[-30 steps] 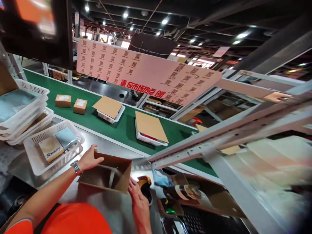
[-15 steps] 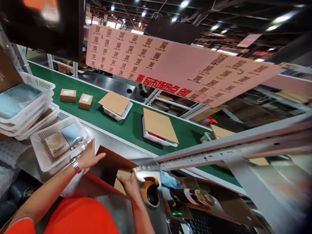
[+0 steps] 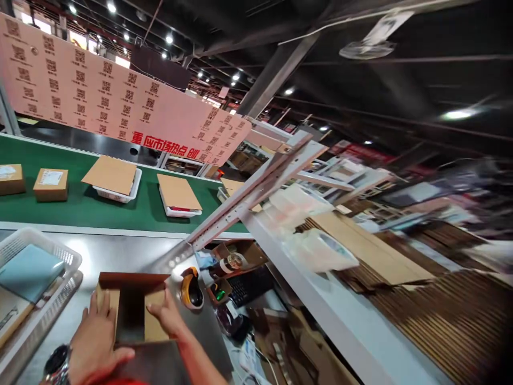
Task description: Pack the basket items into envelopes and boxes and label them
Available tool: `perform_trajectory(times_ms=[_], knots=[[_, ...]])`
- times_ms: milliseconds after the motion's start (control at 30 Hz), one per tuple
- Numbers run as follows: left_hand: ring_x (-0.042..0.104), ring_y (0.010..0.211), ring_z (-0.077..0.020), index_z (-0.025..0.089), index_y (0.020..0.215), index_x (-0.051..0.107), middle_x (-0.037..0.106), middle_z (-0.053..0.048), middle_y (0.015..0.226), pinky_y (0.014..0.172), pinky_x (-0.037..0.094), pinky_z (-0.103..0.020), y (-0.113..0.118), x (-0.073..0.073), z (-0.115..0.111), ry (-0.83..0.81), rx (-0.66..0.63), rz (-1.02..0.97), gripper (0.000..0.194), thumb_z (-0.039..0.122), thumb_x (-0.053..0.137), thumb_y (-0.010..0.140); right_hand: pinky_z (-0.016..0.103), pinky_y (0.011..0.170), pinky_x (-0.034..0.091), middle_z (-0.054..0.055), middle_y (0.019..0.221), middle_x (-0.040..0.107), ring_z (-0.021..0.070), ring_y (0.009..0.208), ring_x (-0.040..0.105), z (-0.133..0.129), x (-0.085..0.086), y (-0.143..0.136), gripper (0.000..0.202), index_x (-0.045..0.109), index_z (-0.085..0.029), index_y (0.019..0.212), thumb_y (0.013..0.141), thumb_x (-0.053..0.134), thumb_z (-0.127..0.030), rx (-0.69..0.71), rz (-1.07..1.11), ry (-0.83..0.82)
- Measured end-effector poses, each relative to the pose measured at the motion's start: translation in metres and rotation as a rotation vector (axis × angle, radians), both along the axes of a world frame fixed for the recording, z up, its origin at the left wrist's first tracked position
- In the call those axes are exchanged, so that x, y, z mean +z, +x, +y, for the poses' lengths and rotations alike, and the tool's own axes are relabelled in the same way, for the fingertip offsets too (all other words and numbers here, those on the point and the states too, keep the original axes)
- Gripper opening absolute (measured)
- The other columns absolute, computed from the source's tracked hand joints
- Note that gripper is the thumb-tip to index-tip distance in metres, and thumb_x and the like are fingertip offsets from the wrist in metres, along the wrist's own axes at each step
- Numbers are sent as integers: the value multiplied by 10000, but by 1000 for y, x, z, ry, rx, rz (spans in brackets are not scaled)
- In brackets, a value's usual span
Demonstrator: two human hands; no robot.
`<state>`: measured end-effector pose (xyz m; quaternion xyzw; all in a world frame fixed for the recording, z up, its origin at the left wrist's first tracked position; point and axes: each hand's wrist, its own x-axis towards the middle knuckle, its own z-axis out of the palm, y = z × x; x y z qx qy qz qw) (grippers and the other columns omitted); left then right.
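An open cardboard box (image 3: 134, 279) rests on the metal table (image 3: 120, 248) in front of me, its side flaps folded inward. My left hand (image 3: 94, 337), with a watch on the wrist, lies spread against the box's left flap and near edge. On the right side, my right hand (image 3: 166, 313) grips the right flap between thumb and fingers. A white basket (image 3: 66, 256) at the left holds a light blue packet (image 3: 32, 271) and a pale box (image 3: 14, 315).
A green conveyor (image 3: 88, 208) behind the table carries small boxes (image 3: 51, 185) and cardboard-topped baskets (image 3: 180, 193). A yellow-black tape roll (image 3: 191, 289), a keyboard (image 3: 252, 286) and a slanted metal post (image 3: 240, 200) stand right. Flat cardboard stacks (image 3: 452, 315) lie farther right.
The view has swung right. My left hand has moved from beside the basket onto the box's left flap. The box now faces me more squarely, with my right hand still on its right flap.
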<state>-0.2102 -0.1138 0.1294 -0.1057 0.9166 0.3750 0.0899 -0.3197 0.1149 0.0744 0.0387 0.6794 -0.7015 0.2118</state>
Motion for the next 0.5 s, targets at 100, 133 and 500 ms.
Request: perform_trajectory(times_ms=[100, 133, 500], knots=[[420, 1569, -638, 158, 1075, 893, 649, -292, 1571, 1238, 431, -745, -21, 4, -14, -144, -150, 5, 672, 668, 899, 638, 464, 1060, 561, 15, 1203, 806, 320, 1155, 741, 7, 2, -7, 747, 683, -306, 1275, 559, 868, -195, -50, -140, -99], [452, 1548, -635, 151, 1009, 899, 673, -287, 1544, 1237, 452, -715, -28, 4, -19, -170, -190, 8, 605, 643, 906, 657, 443, 998, 582, 15, 1151, 812, 307, 1089, 757, 10, 4, -10, 707, 702, -297, 1240, 559, 871, -218, -51, -180, -130], [545, 1510, -471, 227, 1727, 241, 519, -206, 1644, 1211, 540, -593, -44, -108, -21, -31, 262, 427, 1277, 432, 917, 663, 520, 950, 606, 120, 987, 828, 379, 1081, 768, 4, 33, -24, 631, 804, -228, 969, 789, 744, -829, -101, -283, -274]])
